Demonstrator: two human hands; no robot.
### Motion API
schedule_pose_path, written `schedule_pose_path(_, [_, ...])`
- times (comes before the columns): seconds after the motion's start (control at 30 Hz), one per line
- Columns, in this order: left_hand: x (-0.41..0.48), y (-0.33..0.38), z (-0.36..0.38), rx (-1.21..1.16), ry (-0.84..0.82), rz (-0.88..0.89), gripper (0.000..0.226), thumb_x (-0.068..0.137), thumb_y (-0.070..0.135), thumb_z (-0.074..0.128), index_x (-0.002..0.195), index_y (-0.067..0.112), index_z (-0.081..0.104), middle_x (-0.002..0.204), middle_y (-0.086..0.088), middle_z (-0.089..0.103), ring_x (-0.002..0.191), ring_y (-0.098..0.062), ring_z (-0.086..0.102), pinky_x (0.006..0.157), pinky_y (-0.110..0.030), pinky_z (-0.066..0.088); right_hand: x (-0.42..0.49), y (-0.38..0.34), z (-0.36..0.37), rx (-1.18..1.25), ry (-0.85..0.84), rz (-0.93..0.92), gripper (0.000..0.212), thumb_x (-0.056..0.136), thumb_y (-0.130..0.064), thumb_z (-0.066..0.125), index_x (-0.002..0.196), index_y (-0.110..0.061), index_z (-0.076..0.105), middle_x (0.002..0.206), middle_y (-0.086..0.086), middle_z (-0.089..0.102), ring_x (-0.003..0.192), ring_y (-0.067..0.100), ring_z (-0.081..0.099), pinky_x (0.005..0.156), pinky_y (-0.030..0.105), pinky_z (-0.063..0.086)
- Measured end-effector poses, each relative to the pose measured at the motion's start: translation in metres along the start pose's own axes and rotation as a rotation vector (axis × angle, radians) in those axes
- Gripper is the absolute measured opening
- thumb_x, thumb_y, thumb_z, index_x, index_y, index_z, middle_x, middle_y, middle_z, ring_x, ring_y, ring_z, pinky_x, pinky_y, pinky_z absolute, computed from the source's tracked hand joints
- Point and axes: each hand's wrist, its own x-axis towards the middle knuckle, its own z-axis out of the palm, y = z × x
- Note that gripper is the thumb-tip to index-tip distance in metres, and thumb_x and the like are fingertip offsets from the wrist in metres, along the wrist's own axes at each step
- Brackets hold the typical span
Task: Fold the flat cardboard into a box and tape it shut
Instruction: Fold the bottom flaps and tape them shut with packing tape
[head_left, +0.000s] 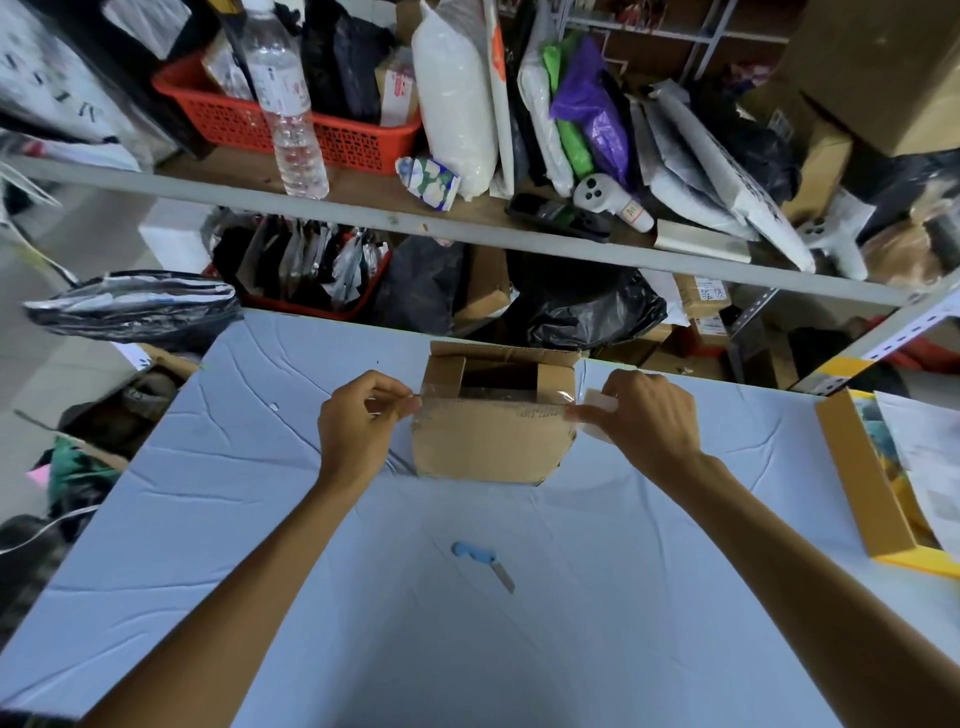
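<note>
A small brown cardboard box (488, 447) stands on the light blue table (260, 493), its top partly open with two side flaps folded in and a dark gap between them. A strip of clear tape (493, 400) stretches across the near top edge of the box. My left hand (358, 421) pinches the strip's left end at the box's left corner. My right hand (644, 415) pinches the right end and holds a whitish tape roll (600, 410) at the right corner.
A blue-handled utility knife (483, 558) lies on the table near me. A yellow-edged cardboard tray (867, 483) with papers sits at the right. Behind the table stands a metal shelf (467, 228) crowded with bags, a red basket (332, 130) and a water bottle (285, 104).
</note>
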Motion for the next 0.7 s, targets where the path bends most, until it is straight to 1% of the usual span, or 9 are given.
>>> schedule_pose_path(0.07, [-0.001, 0.0, 0.004, -0.04, 0.0, 0.007, 0.008, 0.08, 0.018, 0.073, 0.082, 0.014, 0.065, 0.077, 0.007, 0.066, 0.074, -0.01, 0.064, 0.067, -0.017, 0.05, 0.001, 0.001, 0.005, -0.006, -0.004, 0.01, 0.057, 0.074, -0.068, 0.061, 0.073, -0.012, 0.06, 0.065, 0.003, 0.058, 0.058, 0.022, 0.049, 0.047, 0.027, 0.025])
schedule_pose_path(0.2, [0.0, 0.002, 0.011, -0.104, 0.003, 0.029, 0.007, 0.083, 0.015, 0.07, 0.084, 0.012, 0.063, 0.08, 0.007, 0.066, 0.079, -0.007, 0.063, 0.069, -0.006, 0.047, 0.003, 0.002, 0.011, -0.024, 0.014, 0.027, 0.058, 0.077, -0.069, 0.057, 0.076, -0.011, 0.061, 0.068, 0.004, 0.062, 0.059, 0.023, 0.05, 0.048, 0.027, 0.024])
schedule_pose_path(0.27, [0.001, 0.002, 0.013, -0.106, -0.005, 0.046, 0.008, 0.084, 0.016, 0.069, 0.086, 0.012, 0.062, 0.082, 0.006, 0.066, 0.081, -0.007, 0.062, 0.069, -0.004, 0.046, 0.004, 0.004, 0.012, -0.03, 0.014, 0.024, 0.058, 0.078, -0.068, 0.057, 0.081, -0.011, 0.062, 0.073, 0.006, 0.067, 0.06, 0.023, 0.052, 0.049, 0.026, 0.027])
schedule_pose_path(0.3, [0.0, 0.001, 0.013, -0.103, -0.008, 0.061, 0.009, 0.084, 0.016, 0.068, 0.088, 0.012, 0.062, 0.085, 0.005, 0.066, 0.082, -0.007, 0.062, 0.07, -0.004, 0.046, 0.005, 0.004, 0.013, -0.022, 0.015, 0.015, 0.057, 0.079, -0.068, 0.057, 0.089, -0.011, 0.064, 0.079, 0.008, 0.069, 0.064, 0.025, 0.057, 0.051, 0.026, 0.031])
schedule_pose_path(0.37, [-0.001, 0.001, 0.014, -0.085, -0.002, 0.101, 0.011, 0.085, 0.015, 0.068, 0.09, 0.008, 0.062, 0.091, 0.0, 0.064, 0.083, -0.009, 0.062, 0.07, -0.007, 0.049, 0.006, 0.003, 0.013, 0.0, 0.023, -0.008, 0.06, 0.08, -0.065, 0.058, 0.114, -0.016, 0.063, 0.096, 0.009, 0.073, 0.081, 0.028, 0.066, 0.058, 0.026, 0.037])
schedule_pose_path(0.43, [0.0, 0.001, 0.015, -0.067, 0.021, 0.131, 0.012, 0.084, 0.013, 0.068, 0.091, 0.005, 0.062, 0.095, -0.002, 0.062, 0.083, -0.013, 0.061, 0.071, -0.013, 0.051, 0.006, 0.002, 0.014, 0.008, 0.022, -0.035, 0.06, 0.082, -0.063, 0.057, 0.128, -0.023, 0.057, 0.109, 0.007, 0.072, 0.094, 0.028, 0.067, 0.062, 0.025, 0.037])
schedule_pose_path(0.5, [0.001, 0.0, 0.014, -0.067, 0.027, 0.125, 0.01, 0.085, 0.014, 0.068, 0.089, 0.006, 0.063, 0.093, -0.003, 0.065, 0.083, -0.015, 0.062, 0.071, -0.018, 0.052, 0.007, 0.002, 0.014, 0.019, 0.009, -0.046, 0.057, 0.084, -0.061, 0.056, 0.128, -0.025, 0.058, 0.112, 0.006, 0.071, 0.097, 0.027, 0.066, 0.062, 0.025, 0.036])
schedule_pose_path(0.63, [0.001, -0.002, 0.013, -0.056, 0.011, 0.092, 0.007, 0.087, 0.014, 0.065, 0.087, 0.007, 0.064, 0.085, -0.002, 0.068, 0.082, -0.018, 0.064, 0.073, -0.026, 0.054, 0.009, 0.003, 0.016, 0.03, 0.014, -0.048, 0.052, 0.083, -0.059, 0.058, 0.122, -0.023, 0.062, 0.11, 0.006, 0.071, 0.097, 0.027, 0.065, 0.061, 0.026, 0.034])
schedule_pose_path(0.7, [0.001, -0.003, 0.013, -0.059, 0.011, 0.093, 0.006, 0.086, 0.013, 0.066, 0.086, 0.007, 0.064, 0.084, -0.002, 0.068, 0.08, -0.016, 0.064, 0.072, -0.025, 0.055, 0.01, 0.004, 0.016, 0.015, 0.006, -0.05, 0.051, 0.084, -0.059, 0.057, 0.121, -0.024, 0.063, 0.11, 0.005, 0.071, 0.097, 0.026, 0.065, 0.061, 0.026, 0.035])
